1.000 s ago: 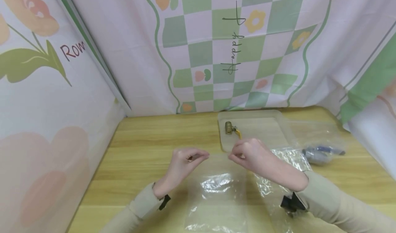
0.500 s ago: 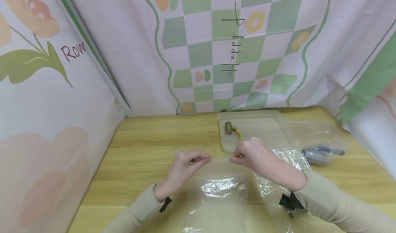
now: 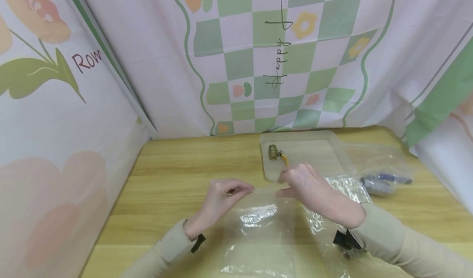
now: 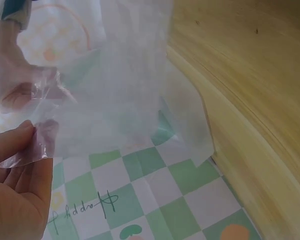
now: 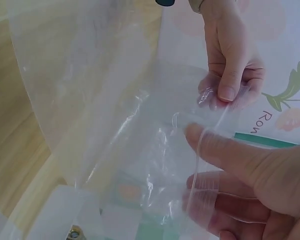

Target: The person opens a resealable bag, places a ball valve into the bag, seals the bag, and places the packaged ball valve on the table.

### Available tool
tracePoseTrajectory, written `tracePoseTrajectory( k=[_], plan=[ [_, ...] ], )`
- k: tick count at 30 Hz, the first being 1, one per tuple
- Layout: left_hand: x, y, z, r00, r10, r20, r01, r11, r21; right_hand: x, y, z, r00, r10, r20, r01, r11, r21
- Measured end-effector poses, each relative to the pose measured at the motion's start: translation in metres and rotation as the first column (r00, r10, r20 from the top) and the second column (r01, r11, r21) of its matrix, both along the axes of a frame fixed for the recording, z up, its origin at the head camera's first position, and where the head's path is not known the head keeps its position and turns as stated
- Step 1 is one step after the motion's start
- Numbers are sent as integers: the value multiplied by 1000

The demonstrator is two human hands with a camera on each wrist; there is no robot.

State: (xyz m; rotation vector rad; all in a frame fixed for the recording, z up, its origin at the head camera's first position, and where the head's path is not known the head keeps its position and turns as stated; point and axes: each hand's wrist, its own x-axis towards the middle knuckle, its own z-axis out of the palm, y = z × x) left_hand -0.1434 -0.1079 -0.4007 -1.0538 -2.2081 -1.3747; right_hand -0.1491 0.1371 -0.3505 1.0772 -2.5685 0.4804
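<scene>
A clear plastic bag [image 3: 258, 237] hangs over the wooden table in front of me, its mouth edge uppermost. My left hand [image 3: 219, 202] pinches one side of that edge between thumb and fingers. At the other side my right hand [image 3: 310, 189] has its thumb and fingers spread apart. The right wrist view shows the right thumb [image 5: 225, 150] by the bag's ridged edge, with the fingers [image 5: 205, 200] seen through the film. Nothing shows inside the bag.
A brass ball valve [image 3: 272, 152] with a yellow handle lies in a translucent tray [image 3: 314, 135] at the back. Another clear bag [image 3: 315, 224] lies under my right forearm. Right of the tray, a further clear bag [image 3: 384, 159] holds a grey and blue item [image 3: 384, 183].
My right thumb and fingers have parted from their pinch on the bag's edge. The left hand has moved slightly right and keeps its pinch.
</scene>
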Motion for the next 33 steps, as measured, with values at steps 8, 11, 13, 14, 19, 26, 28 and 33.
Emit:
tracePoseTrajectory(
  k=[8,11,13,14,19,26,28,33],
  plan=[
    [-2,-7,-1,998,51,44,-51,999,-1,-4,5,-2,1000,2,9,-2,1000,-21],
    [-3,-10,-2,995,62,79,-63,998,8,-5,7,-4,1000,-8,14,8,999,-33],
    [-4,-11,-3,994,61,95,-62,998,10,-5,8,-4,1000,-18,9,18,999,-28],
    [-4,-11,-3,993,60,100,-61,998,9,-5,8,-3,1000,-23,8,23,999,-21],
    [-4,-12,-4,992,48,112,-50,999,11,-3,7,1,998,-46,39,46,999,19],
    [-1,-14,-2,984,66,167,-70,997,16,-4,9,6,996,-30,89,27,999,28],
    [-1,-16,-2,978,84,192,-89,996,18,-4,11,7,993,-35,109,32,999,27],
    [-1,-19,-2,968,94,232,-103,994,27,-6,14,5,991,-54,120,50,998,38]
  ],
)
